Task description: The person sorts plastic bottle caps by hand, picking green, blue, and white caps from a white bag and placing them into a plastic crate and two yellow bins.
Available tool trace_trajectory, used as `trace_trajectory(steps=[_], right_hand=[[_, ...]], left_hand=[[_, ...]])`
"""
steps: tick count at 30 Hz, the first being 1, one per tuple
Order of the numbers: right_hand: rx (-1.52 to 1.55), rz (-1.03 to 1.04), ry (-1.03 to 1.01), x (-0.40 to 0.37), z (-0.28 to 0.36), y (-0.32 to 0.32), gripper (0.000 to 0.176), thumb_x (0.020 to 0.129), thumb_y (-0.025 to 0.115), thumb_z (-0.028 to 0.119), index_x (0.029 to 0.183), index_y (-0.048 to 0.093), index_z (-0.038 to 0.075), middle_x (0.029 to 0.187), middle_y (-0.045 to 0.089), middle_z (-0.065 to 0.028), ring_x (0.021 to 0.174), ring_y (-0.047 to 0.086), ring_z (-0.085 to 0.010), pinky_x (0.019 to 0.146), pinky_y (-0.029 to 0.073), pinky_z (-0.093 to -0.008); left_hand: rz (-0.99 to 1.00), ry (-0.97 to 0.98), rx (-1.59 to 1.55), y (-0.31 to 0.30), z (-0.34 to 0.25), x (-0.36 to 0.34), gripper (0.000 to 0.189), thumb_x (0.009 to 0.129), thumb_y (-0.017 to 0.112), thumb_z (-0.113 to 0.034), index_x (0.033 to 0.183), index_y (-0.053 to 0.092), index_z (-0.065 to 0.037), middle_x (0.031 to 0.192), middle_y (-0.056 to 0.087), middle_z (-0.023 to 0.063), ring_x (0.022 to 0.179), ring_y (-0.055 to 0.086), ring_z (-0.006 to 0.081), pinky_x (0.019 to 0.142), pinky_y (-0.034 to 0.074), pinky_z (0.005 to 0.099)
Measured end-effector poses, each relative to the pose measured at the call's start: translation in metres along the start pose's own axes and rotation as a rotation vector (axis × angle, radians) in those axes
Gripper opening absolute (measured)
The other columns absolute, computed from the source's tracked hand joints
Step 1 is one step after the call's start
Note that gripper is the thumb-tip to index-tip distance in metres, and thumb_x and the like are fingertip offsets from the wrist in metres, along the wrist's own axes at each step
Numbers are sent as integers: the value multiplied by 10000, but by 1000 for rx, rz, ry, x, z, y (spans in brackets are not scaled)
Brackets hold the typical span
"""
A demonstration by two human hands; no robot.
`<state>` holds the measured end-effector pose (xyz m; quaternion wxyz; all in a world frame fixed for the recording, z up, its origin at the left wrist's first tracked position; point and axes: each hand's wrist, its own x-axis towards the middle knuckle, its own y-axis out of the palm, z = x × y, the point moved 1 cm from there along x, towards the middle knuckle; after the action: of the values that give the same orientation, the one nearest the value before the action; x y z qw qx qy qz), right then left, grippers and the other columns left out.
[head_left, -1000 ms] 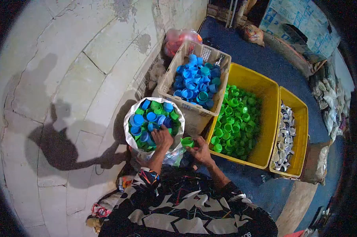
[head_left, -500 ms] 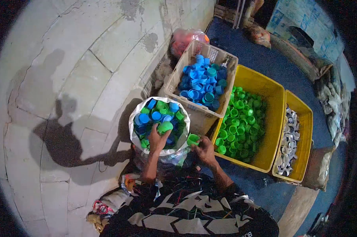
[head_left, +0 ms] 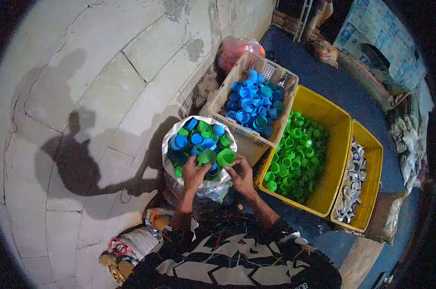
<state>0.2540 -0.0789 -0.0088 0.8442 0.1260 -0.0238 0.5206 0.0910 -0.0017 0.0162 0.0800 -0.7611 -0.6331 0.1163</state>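
Note:
A white sack (head_left: pixel 172 140) full of mixed blue and green bottle caps stands open in front of me. My left hand (head_left: pixel 194 173) grips one green cap (head_left: pixel 207 156) over the sack's near rim. Beside it, my right hand (head_left: pixel 241 174) holds a second green cap (head_left: pixel 226 157). The two caps sit close together above the sack. Right of the sack is a beige crate (head_left: pixel 217 103) of blue caps, then a yellow bin (head_left: pixel 337 144) of green caps.
A narrower yellow bin (head_left: pixel 374 168) at the far right holds pale scraps. A cracked concrete wall fills the left. Dark blue floor stretches behind the bins. A red bag (head_left: pixel 232 48) lies behind the crate. Small clutter lies by my left knee.
My left hand lifted a green cap out of the sack. My right hand carried its green cap leftward from near the yellow bin to the sack's rim, beside the left hand.

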Motion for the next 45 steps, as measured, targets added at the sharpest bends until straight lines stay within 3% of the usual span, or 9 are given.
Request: trace_trajectory(steps=[7,11,17,19,28,34,37,42,45], right_hand=[[-188,-75,-29,26,-28,36,402,747,785,110,987,478,12,1034,565,-115,932,565,-209,814,475,-334],[-157,10,70,32,-21,49,462,748,783,77,1073,459,25,1008,580,-89,907,580,-161,758,507,-295],[-13,18,139,35,2,64,469,742,777,86,1097,477,23,1007,598,-87,909,586,-173,785,495,-312],[89,-19,138,34,13,69,487,721,818,171,1050,493,16,963,621,-103,878,595,-194,760,492,-320],[-249,14,87,52,2,56,443,787,761,132,1094,465,12,1001,586,-100,903,570,-158,775,489,-314],[-597,107,-153,56,-15,37,472,757,786,171,1059,468,-3,988,599,-149,916,597,-218,748,494,-337],[-476,88,-58,51,-1,28,472,743,777,220,1067,500,19,1010,590,-190,965,586,-347,834,471,-416],[-428,-6,55,37,15,-1,445,681,814,166,992,530,22,971,582,-175,900,585,-360,771,484,-423],[-616,-80,-43,21,14,-30,435,674,817,161,983,544,23,972,575,-171,882,582,-363,762,488,-422]], left_hand=[[-9,202,65,3,23,-5,462,738,722,-156,1137,555,6,992,636,76,871,598,160,766,482,322],[90,27,-5,-7,9,-11,485,733,697,-94,1178,531,4,1005,618,74,893,579,138,765,480,290],[69,14,-339,-11,10,-15,631,787,726,-80,1328,412,0,1165,541,110,1023,584,206,858,497,317],[65,-2,-350,-15,3,-16,645,782,736,-77,1325,396,-1,1158,537,113,1027,583,216,854,501,316],[-51,-90,-475,-39,-7,-24,504,810,737,-189,1196,459,-21,1115,557,97,962,579,183,805,494,307],[-111,-88,-236,-44,8,-20,492,805,743,-191,1197,495,-26,1111,561,81,964,566,169,807,470,310],[-130,-47,-215,-35,1,-17,525,784,763,-190,1214,511,-27,1121,563,83,978,565,176,814,474,314],[-24,76,-201,-3,6,3,547,765,775,-174,1230,524,-34,1135,568,97,1011,567,196,817,489,334],[82,200,-88,25,6,10,577,740,786,-190,1230,526,-29,1137,580,129,1021,580,232,816,494,352]])
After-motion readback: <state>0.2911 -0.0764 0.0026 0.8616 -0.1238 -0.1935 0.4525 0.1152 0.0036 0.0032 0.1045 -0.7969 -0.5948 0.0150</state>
